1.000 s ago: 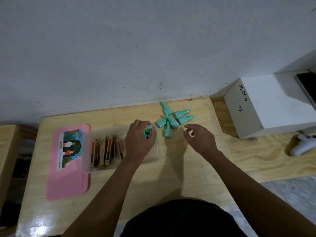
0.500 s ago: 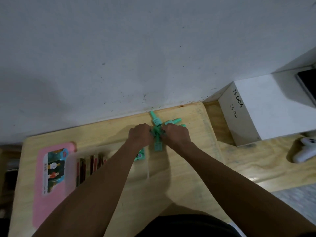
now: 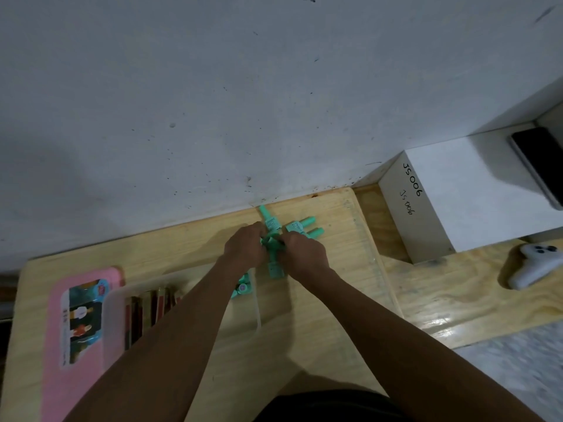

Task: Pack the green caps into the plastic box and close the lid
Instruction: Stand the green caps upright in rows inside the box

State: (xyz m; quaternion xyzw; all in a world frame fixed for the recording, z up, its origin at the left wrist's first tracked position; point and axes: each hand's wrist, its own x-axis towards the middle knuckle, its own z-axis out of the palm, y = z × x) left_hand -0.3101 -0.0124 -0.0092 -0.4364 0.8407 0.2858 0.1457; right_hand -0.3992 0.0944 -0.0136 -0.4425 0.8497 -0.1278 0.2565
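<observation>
Several green caps (image 3: 300, 228) lie in a pile at the back of the wooden table, near the wall. My left hand (image 3: 243, 246) and my right hand (image 3: 304, 252) meet over the pile, fingers curled around green caps (image 3: 272, 243) in the middle. One cap (image 3: 275, 269) sticks out toward me between the hands. The clear plastic box (image 3: 117, 303) stands open to the left under my left forearm, with a green cap (image 3: 242, 287) lying in its right end. Its pink lid (image 3: 58, 324) lies flat left of the box.
Dark red and tan sticks (image 3: 146, 312) fill the left part of the box. A white carton (image 3: 457, 202) marked JS006 stands at the right with a phone (image 3: 539, 166) on it. A white game controller (image 3: 531, 264) lies on the lower table to the right.
One second ago my left hand held a cap over the box and my right hand hovered by the pile. Both hands have since moved onto the pile; a cap now lies in the box.
</observation>
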